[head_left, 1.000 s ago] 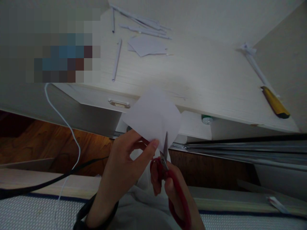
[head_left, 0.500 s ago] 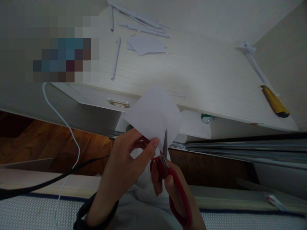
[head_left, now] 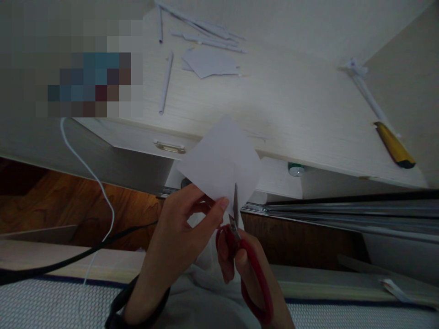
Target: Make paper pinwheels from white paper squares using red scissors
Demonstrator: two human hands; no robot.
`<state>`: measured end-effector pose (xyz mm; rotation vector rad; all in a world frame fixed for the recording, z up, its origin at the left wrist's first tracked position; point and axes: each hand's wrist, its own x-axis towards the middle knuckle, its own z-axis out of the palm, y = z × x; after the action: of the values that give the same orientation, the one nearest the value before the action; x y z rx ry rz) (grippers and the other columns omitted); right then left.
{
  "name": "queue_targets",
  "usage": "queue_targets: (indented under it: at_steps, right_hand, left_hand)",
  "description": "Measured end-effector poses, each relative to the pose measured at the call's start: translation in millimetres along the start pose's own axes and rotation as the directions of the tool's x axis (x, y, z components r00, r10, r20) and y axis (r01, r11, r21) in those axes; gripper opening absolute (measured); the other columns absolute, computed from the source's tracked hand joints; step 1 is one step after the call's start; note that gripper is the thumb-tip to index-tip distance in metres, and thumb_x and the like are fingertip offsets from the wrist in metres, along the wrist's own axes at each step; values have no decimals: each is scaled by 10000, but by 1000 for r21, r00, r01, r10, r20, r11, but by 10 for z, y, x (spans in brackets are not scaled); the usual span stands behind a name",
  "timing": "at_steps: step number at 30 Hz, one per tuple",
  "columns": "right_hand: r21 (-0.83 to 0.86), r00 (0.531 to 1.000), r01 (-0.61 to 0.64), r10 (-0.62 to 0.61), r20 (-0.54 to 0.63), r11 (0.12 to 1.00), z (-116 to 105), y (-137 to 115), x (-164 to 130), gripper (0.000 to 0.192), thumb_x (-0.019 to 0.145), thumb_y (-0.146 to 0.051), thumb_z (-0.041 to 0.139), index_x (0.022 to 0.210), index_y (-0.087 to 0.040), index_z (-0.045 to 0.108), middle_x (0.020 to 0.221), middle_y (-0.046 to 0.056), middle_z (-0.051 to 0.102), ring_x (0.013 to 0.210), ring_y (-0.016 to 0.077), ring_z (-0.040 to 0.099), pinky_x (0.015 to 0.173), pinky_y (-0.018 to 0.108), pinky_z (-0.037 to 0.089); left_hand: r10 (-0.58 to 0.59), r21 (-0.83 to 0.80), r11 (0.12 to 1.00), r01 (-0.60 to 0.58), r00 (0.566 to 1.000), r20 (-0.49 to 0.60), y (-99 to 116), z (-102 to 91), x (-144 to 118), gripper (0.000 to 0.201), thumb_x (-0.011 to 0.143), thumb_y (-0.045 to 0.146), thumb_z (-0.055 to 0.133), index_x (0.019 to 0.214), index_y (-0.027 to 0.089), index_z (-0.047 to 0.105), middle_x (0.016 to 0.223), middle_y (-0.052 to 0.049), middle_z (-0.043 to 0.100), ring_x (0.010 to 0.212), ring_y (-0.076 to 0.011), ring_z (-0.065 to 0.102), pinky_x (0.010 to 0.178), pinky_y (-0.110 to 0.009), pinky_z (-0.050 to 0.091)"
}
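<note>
Your left hand (head_left: 185, 228) pinches a sheet of white paper (head_left: 212, 160) by its near edge, thumb on top, the fingers beneath partly hidden. Your right hand (head_left: 247, 274) is wrapped through the red-handled scissors (head_left: 234, 226), just right of the left and a little nearer your body. The sheet lies straight ahead of both hands, diamond-wise, one corner pointing away towards the bench (head_left: 302, 100), held above the open drawer (head_left: 281, 178). The relation that matters: your blades run away from you, nearly in line with that far corner, one showing over the sheet right of your left thumb. You can't see the lower blade, nor tell whether the faint line ahead is fold or cut.
</note>
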<state>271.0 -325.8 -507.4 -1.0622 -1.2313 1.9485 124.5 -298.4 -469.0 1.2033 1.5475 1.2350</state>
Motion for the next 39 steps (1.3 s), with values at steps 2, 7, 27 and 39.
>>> queue_targets:
  at_steps: [2,7,27,39]
  right_hand:
    - [-10,1000,0,-1,-9,1000,0,10,-16,604,804,-796,464,724,-198,490,580,-42,414,487,93,355,449,221,304]
    - [-29,999,-25,25,-32,999,0,4,-32,634,794,-813,451,750,-184,519,605,-35,430,478,85,359,443,217,305]
    - [-16,1000,7,-7,2,1000,9,1,-5,623,823,-792,431,723,-183,518,512,-53,406,435,73,341,425,201,266]
    - [-19,999,-43,42,-16,999,-4,6,18,616,768,-802,508,673,-193,498,471,-73,387,394,60,305,385,193,246]
  left_hand:
    - [1,3,1000,-1,1000,3,-4,1,0,174,782,210,651,616,236,607,514,31,601,462,-133,573,456,-221,481]
    - [3,7,1000,-3,1000,9,-6,13,5,177,809,246,637,638,226,594,537,32,584,472,-125,571,455,-217,481]
    - [-30,50,998,29,999,25,-13,8,-7,171,793,247,606,629,219,572,534,46,582,484,-112,577,477,-205,472]
    - [-48,16,999,47,998,40,-7,5,-9,178,786,236,610,613,229,565,525,48,580,470,-114,566,465,-206,471]
